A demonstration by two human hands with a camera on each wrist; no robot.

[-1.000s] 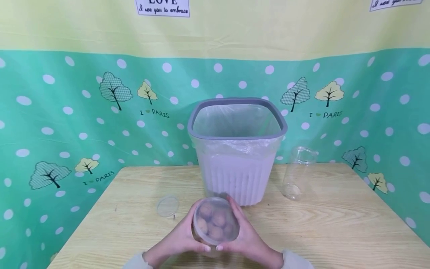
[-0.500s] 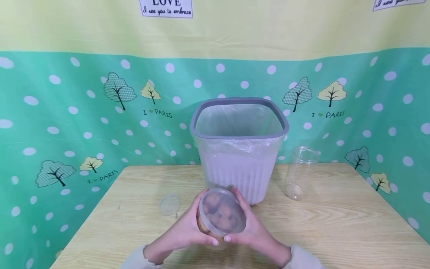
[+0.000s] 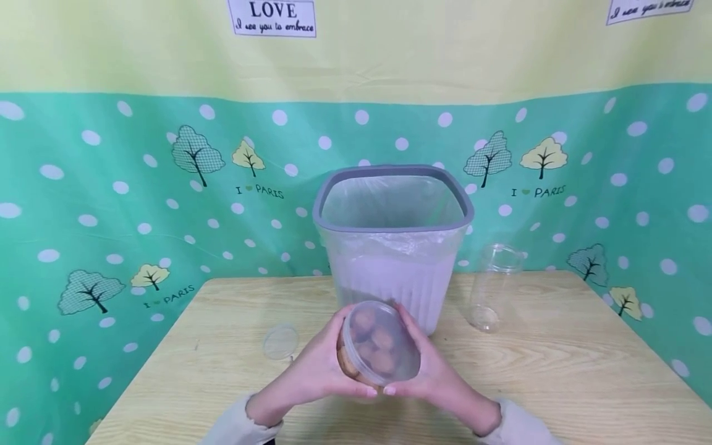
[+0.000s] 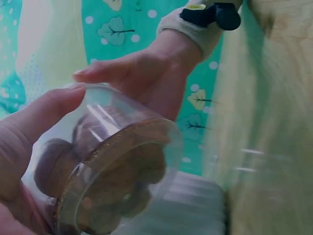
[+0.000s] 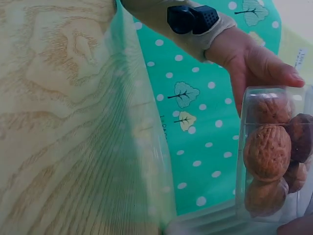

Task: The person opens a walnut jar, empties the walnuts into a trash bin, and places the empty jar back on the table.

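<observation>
Both hands hold a short clear plastic jar of walnuts with a translucent lid, in front of the bin. My left hand grips its left side and my right hand its right, the thumbs almost meeting at the near side. The jar is tilted and lifted over the table. In the left wrist view, the clear base and several walnuts show, with the left thumb at the wall. A ridged walnut shows through the side in the right wrist view, where most of the right hand is out of frame.
Behind the jar stands a pale ribbed bin with a grey rim and a clear liner. A tall clear jar is to its right. On the left of the wooden table lies a clear round lid. A green dotted curtain hangs behind.
Both hands have raised the jar of walnuts and moved it slightly right and towards the bin, tilting it more. The bin, tall jar and loose lid stay where they were.
</observation>
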